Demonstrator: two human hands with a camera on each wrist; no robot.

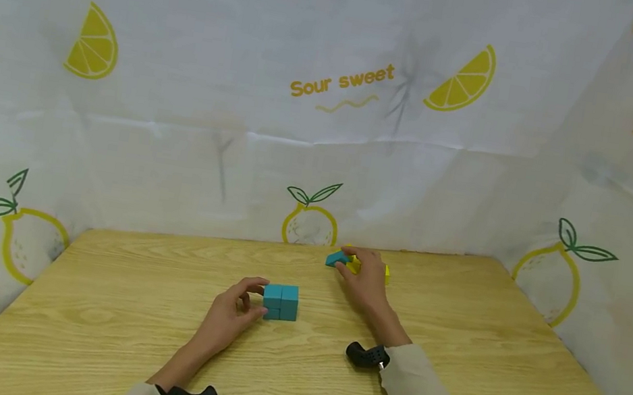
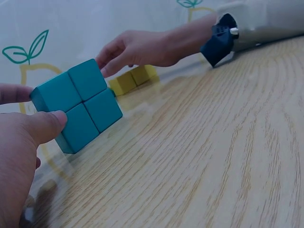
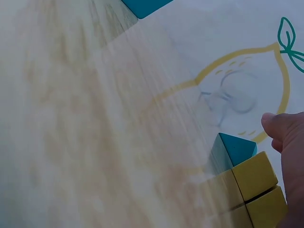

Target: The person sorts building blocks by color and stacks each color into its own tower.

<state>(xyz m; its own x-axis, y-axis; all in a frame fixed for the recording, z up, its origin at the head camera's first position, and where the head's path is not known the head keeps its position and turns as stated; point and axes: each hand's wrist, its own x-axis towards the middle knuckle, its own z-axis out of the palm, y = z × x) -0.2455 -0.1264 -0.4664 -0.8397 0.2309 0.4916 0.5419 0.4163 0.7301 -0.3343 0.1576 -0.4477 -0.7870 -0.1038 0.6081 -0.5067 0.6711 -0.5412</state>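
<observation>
In the head view, my left hand [image 1: 227, 317] is at the left side of a block of teal cubes [image 1: 288, 302]. Its thumb lies on the near face and a finger reaches behind, pinching the left column. From the left wrist, the teal cubes [image 2: 78, 104] appear as a two-by-two square. Farther back, my right hand [image 1: 367, 277] reaches over a teal triangular block [image 1: 335, 259] and several yellow cubes [image 1: 387, 274]. In the right wrist view, the thumb [image 3: 280, 124] stays apart from the triangular block [image 3: 240, 148], which sits beside the yellow cubes [image 3: 256, 175].
Both hands work over a wooden table [image 1: 108, 316]. White cloth [image 1: 174, 162] printed with lemons stands behind the table's back edge and along its sides. Each wrist wears a black strap mount [image 1: 369, 355].
</observation>
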